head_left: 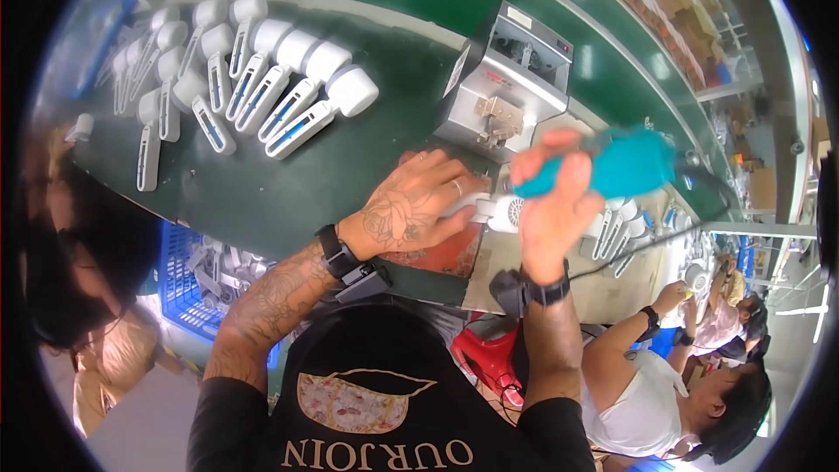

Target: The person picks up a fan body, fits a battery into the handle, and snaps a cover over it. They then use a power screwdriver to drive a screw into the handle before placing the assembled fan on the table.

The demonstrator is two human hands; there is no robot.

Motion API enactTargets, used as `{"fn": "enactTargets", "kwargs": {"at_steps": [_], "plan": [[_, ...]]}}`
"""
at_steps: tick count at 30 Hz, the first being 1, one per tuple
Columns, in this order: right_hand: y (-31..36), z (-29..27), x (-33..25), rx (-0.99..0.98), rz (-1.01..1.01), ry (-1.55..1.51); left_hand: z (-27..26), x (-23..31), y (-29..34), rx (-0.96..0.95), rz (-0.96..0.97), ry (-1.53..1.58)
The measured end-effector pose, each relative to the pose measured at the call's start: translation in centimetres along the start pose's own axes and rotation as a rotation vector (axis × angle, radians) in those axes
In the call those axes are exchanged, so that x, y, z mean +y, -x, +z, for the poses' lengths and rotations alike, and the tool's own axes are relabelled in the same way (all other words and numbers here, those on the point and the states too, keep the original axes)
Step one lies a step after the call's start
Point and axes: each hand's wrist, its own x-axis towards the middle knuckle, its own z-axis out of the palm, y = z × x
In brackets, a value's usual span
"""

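My left hand [418,201] presses a white handheld device [504,213] to the bench, its fingers closed over the handle end. A round grille shows on the device's head. My right hand [559,201] is wrapped round a teal electric screwdriver [625,166], somewhat smeared by motion. The tool lies sideways just above the device, its cord leaving at the right. Its tip is hidden behind my fingers. Under my left hand lies a worn red mat [437,252].
Several white devices with round heads [293,92] lie in rows at the left of the green bench [262,201]. A silver-and-black bench machine [507,83] stands ahead. A blue crate of parts [197,297] is lower left. Other people [647,376] work at the right.
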Motion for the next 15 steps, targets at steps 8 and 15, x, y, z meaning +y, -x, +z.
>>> {"fn": "enactTargets", "kwargs": {"at_steps": [8, 15], "plan": [[3.5, -1.6, -0.8, -0.038, 0.017, 0.046, -0.1, 0.5, 0.1, -0.018, -0.047, 0.000], [3.9, -1.7, 0.3, -0.027, 0.007, 0.048, -0.2, 0.7, 0.0, -0.069, -0.056, -0.016]]}}
